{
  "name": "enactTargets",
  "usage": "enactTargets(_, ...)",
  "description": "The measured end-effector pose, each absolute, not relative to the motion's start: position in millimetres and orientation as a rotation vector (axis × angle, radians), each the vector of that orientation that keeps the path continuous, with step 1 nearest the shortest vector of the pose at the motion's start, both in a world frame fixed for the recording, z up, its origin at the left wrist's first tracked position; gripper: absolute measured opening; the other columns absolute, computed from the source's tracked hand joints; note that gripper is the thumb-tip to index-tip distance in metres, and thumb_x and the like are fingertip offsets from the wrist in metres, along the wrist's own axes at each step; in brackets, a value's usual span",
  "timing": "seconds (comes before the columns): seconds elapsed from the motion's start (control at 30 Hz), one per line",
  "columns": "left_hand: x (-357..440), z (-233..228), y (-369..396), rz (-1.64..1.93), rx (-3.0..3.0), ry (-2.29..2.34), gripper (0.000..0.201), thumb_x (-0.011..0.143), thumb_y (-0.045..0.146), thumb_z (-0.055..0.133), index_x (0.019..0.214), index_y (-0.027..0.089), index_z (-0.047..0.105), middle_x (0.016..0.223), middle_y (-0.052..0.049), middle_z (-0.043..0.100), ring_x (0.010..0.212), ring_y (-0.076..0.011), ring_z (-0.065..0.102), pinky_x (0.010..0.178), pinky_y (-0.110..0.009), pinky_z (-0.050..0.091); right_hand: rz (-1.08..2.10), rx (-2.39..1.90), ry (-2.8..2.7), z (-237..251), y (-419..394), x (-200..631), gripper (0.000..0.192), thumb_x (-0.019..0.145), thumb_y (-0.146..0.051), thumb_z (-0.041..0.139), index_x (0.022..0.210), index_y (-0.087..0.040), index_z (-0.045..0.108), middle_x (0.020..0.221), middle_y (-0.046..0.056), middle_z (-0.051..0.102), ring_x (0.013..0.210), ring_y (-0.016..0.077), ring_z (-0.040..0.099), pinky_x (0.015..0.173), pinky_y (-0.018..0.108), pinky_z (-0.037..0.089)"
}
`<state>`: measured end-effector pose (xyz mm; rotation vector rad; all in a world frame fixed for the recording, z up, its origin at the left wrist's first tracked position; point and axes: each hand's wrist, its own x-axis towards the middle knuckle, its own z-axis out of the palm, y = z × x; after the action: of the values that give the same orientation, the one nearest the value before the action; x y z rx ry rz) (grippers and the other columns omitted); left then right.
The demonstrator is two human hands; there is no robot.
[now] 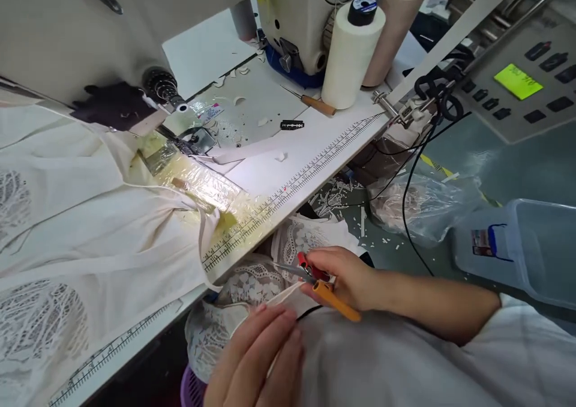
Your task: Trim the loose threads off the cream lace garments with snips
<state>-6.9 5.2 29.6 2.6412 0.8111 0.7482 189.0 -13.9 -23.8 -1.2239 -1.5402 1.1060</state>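
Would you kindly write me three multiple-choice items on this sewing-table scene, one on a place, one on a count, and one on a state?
1. Where does the small black razor blade lie?
A. on the white sewing table, near the wooden-handled awl
B. on the floor
C. in the blue-tinted plastic box

2. How many large thread cones stand beside the sewing machine?
A. one
B. two
C. four

3. What is the right hand doing?
A. resting open on the table
B. gripping the orange-and-red thread snips
C. holding a thread cone

Answers:
1 A: the blade lies on the tabletop just left of the awl.
2 B: one white cone and one beige cone stand side by side.
3 B: its fingers close round the snips, blades towards the white fabric strip at the left hand.
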Motion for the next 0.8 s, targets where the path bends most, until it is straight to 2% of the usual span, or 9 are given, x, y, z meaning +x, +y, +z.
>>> enactTargets(0.1, 12, 23, 12, 0.538, 2.829, 0.72, 0.015, 0.083, 0.01, 0.053, 0.097, 0.011, 0.059, 0.088, -0.01, 0.067, 0.085, -0.0237, 0.063, 0.077, -0.034, 0.052, 1.136, -1.203, -1.552, -21, -16, 189, 0.028, 0.073, -0.021, 0.052, 0.061, -0.023, 0.026, 0.056, -0.006, 0.033, 0.05, 0.0098, 0.028, 0.044, 0.024, 0.025)
enactTargets(0.17, 18, 15, 19, 0.435, 2.67, 0.798, 0.01, 0.086, 0.016, 0.049, 0.091, 0.016, 0.058, 0.077, -0.005, 0.065, 0.07, -0.0192, 0.062, 0.061, -0.028, 0.052, 1.182, -1.214, -1.548, -19, -17, 190, 0.03, 0.072, -0.022, 0.053, 0.061, -0.023, 0.025, 0.056, -0.006, 0.033, 0.05, 0.0098, 0.028, 0.045, 0.024, 0.025)
enactTargets(0.23, 19, 10, 24, 0.389, 2.399, 0.824, 0.007, 0.086, 0.018, 0.05, 0.084, 0.019, 0.057, 0.07, 0.0, 0.062, 0.059, -0.0141, 0.059, 0.054, -0.022, 0.048, 1.254, -1.228, -1.517, -17, -18, 192, 0.028, 0.073, -0.025, 0.053, 0.062, -0.023, 0.028, 0.056, -0.005, 0.036, 0.051, 0.0103, 0.033, 0.047, 0.024, 0.028)
enactTargets(0.37, 11, 8, 27, 0.326, 1.729, 1.002, 0.016, 0.083, 0.026, 0.055, 0.068, 0.02, 0.058, 0.062, 0.002, 0.058, 0.056, -0.0125, 0.055, 0.051, -0.02, 0.044, 1.419, -1.232, -1.398, -14, -19, 194, 0.021, 0.073, -0.029, 0.057, 0.07, -0.022, 0.037, 0.068, -0.001, 0.051, 0.06, 0.0127, 0.046, 0.053, 0.024, 0.037)
enactTargets(0.43, 7, 10, 26, 0.315, 1.424, 1.113, 0.016, 0.079, 0.031, 0.06, 0.069, 0.02, 0.062, 0.064, 0.001, 0.059, 0.059, -0.0137, 0.054, 0.052, -0.021, 0.044, 1.445, -1.251, -1.397, -13, -19, 193, 0.021, 0.071, -0.028, 0.059, 0.072, -0.022, 0.039, 0.071, 0.0, 0.053, 0.063, 0.0139, 0.049, 0.056, 0.025, 0.04)
enactTargets(0.53, 5, 11, 26, 0.397, 1.159, 1.204, 0.014, 0.072, 0.032, 0.068, 0.069, 0.019, 0.067, 0.069, -0.001, 0.061, 0.063, -0.0144, 0.055, 0.056, -0.021, 0.045, 1.434, -1.275, -1.419, -13, -18, 189, 0.02, 0.07, -0.028, 0.061, 0.072, -0.021, 0.042, 0.07, 0.0, 0.053, 0.063, 0.0147, 0.049, 0.058, 0.026, 0.041)
enactTargets(0.63, 5, 13, 25, 0.449, 1.028, 1.23, 0.015, 0.067, 0.032, 0.073, 0.066, 0.018, 0.069, 0.065, 0.0, 0.059, 0.058, -0.0121, 0.052, 0.054, -0.02, 0.043, 1.484, -1.247, -1.341, -14, -17, 184, 0.018, 0.071, -0.026, 0.061, 0.073, -0.019, 0.045, 0.074, 0.001, 0.056, 0.065, 0.0149, 0.052, 0.058, 0.026, 0.043)
enactTargets(0.7, 7, 17, 24, 0.457, 0.97, 1.266, 0.015, 0.066, 0.033, 0.074, 0.065, 0.018, 0.068, 0.06, 0.002, 0.056, 0.053, -0.0104, 0.048, 0.05, -0.019, 0.04, 1.549, -1.234, -1.246, -16, -17, 180, 0.016, 0.071, -0.026, 0.061, 0.075, -0.019, 0.047, 0.073, 0.0, 0.056, 0.062, 0.0138, 0.052, 0.055, 0.025, 0.043)
enactTargets(0.8, 10, 27, 25, 0.485, 0.981, 1.329, 0.013, 0.064, 0.03, 0.074, 0.064, 0.019, 0.069, 0.058, 0.002, 0.056, 0.051, -0.0098, 0.047, 0.047, -0.017, 0.038, 1.603, -1.218, -1.17, -14, -15, 175, 0.014, 0.07, -0.023, 0.058, 0.077, -0.019, 0.047, 0.063, -0.004, 0.049, 0.053, 0.0106, 0.044, 0.046, 0.022, 0.038)
